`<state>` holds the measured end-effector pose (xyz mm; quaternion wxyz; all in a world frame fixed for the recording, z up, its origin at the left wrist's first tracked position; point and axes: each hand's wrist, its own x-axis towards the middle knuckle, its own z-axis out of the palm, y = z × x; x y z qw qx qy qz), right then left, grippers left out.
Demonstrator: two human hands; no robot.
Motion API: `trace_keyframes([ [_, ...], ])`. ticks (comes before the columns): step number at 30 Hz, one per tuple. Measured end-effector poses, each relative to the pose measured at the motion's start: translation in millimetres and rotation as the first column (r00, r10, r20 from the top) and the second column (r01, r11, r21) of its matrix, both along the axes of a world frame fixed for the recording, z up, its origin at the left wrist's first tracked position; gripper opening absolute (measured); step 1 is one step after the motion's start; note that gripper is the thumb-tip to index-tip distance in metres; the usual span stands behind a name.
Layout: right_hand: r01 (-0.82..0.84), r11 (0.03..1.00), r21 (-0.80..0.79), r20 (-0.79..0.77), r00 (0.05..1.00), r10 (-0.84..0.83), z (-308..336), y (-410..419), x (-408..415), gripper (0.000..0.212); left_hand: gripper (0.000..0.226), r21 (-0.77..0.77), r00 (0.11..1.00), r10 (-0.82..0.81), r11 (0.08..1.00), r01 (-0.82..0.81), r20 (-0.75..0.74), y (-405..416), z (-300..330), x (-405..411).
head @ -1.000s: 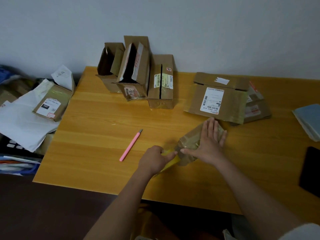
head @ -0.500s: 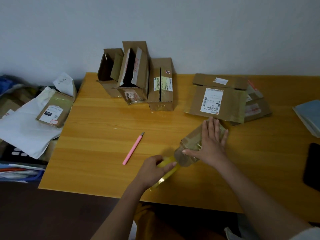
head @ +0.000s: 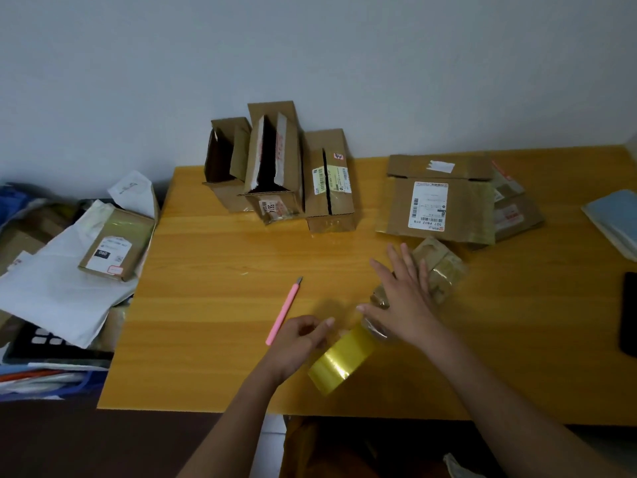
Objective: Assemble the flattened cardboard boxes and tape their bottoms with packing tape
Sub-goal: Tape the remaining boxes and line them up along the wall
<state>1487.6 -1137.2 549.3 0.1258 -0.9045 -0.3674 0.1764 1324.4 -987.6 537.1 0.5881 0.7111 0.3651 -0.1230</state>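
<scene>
While the small taped cardboard box (head: 435, 270) lay near the wooden table's (head: 213, 305) centre, the right hand (head: 403, 298) pressed flat on it, fingers straight and spread. At its seven o'clock, the left hand (head: 300, 339) gripped the yellow packing tape roll (head: 341, 360). A pink utility knife (head: 283, 310) lay at nine o'clock, assembled boxes (head: 275, 167) at eleven, flattened boxes (head: 441, 205) at twelve.

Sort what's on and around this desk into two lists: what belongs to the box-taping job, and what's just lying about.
Part of the job:
- small box under the right hand
- yellow packing tape, pulled by the left hand
- pink cutter
- three assembled boxes by the wall
- flattened boxes

Lying about:
- blue book
- black phone
- white papers beside the desk
</scene>
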Motion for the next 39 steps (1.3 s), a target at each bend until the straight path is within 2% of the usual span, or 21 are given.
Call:
trace_keyframes([
  [2, 0.022, 0.999, 0.026, 0.023, 1.000, -0.022, 1.1, 5.7, -3.9, 0.075, 0.028, 0.256, 0.996, 0.056, 0.966, -0.039, -0.062, 18.7, -14.5, -1.2],
  [4, 0.042, 0.998, 0.056, 0.035, 0.998, -0.044, 1.7, 12.4, -6.8, 0.064, 0.020, 0.483, 0.984, 0.098, 0.876, -0.014, -0.149, 39.1, -28.3, -3.4],
  [6, 0.061, 0.995, 0.084, 0.032, 0.997, -0.064, 1.1, 19.5, -9.1, 0.058, 0.026, 0.532, 0.959, 0.109, 0.845, 0.049, -0.261, 54.8, -41.7, -5.2],
  [8, 0.078, 0.991, 0.110, 0.029, 0.996, -0.081, -1.3, 26.3, -11.5, 0.053, 0.028, 0.514, 0.938, 0.105, 0.854, 0.087, -0.332, 63.8, -55.2, -5.0],
  [12, 0.107, 0.985, 0.137, 0.020, 0.994, -0.110, -6.8, 32.3, -15.6, 0.049, 0.017, 0.510, 0.944, 0.065, 0.852, 0.116, -0.323, 70.3, -72.5, 0.5],
  [15, 0.130, 0.975, 0.180, 0.013, 0.991, -0.134, -11.1, 29.8, -16.7, 0.046, 0.015, 0.425, 0.948, 0.053, 0.901, 0.090, -0.314, 68.6, -70.5, 9.4],
  [18, 0.135, 0.952, 0.275, 0.009, 0.990, -0.143, -13.0, 27.2, -17.9, 0.045, 0.014, 0.304, 0.976, 0.107, 0.952, -0.046, -0.189, 56.3, -47.1, 25.3],
  [22, 0.044, 0.912, 0.407, 0.076, 0.994, -0.082, -9.0, 23.1, -13.0, 0.051, 0.013, -0.064, 0.986, 0.165, 0.984, -0.164, 0.016, 26.1, 5.7, 51.8],
  [25, -0.091, 0.909, 0.406, 0.108, 0.993, 0.051, -2.5, 13.7, -6.7, 0.044, 0.013, -0.198, 0.987, 0.116, 0.976, -0.093, 0.109, 4.1, 38.5, 66.2],
  [28, -0.094, 0.903, 0.420, 0.192, 0.981, 0.013, 5.0, 1.5, 1.1, 0.033, 0.009, -0.257, 0.980, 0.094, 0.965, -0.047, 0.175, -14.7, 53.1, 72.9],
  [30, -0.019, 0.908, 0.419, 0.204, 0.976, -0.074, 7.9, -11.0, 8.3, 0.028, 0.014, -0.194, 0.974, 0.099, 0.979, -0.059, 0.204, -23.5, 53.3, 74.9],
  [32, 0.039, 0.903, 0.428, 0.154, 0.981, -0.115, 4.3, -27.3, 13.9, 0.027, 0.019, 0.082, 0.985, 0.014, 0.996, -0.029, 0.169, -26.5, 42.7, 73.6],
  [34, 0.046, 0.895, 0.443, 0.122, 0.986, -0.111, -4.7, -43.2, 15.4, 0.020, 0.019, 0.294, 0.994, -0.107, 0.951, 0.093, 0.033, -28.2, 31.5, 68.9],
  [35, 0.035, 0.898, 0.438, 0.121, 0.988, -0.097, -9.5, -49.4, 13.9, 0.018, 0.024, 0.300, 0.989, -0.144, 0.942, 0.150, -0.043, -30.4, 26.8, 65.6],
  [37, 0.003, 0.915, 0.404, 0.099, 0.994, -0.047, -20.3, -57.0, 12.3, 0.036, 0.034, 0.198, 0.980, -0.154, 0.964, 0.176, -0.124, -38.4, 20.2, 60.1],
  [39, -0.021, 0.933, 0.359, 0.060, 0.998, -0.001, -31.5, -60.7, 14.1, 0.055, 0.033, 0.105, 0.987, -0.126, 0.985, 0.137, -0.103, -47.8, 18.7, 58.0],
])
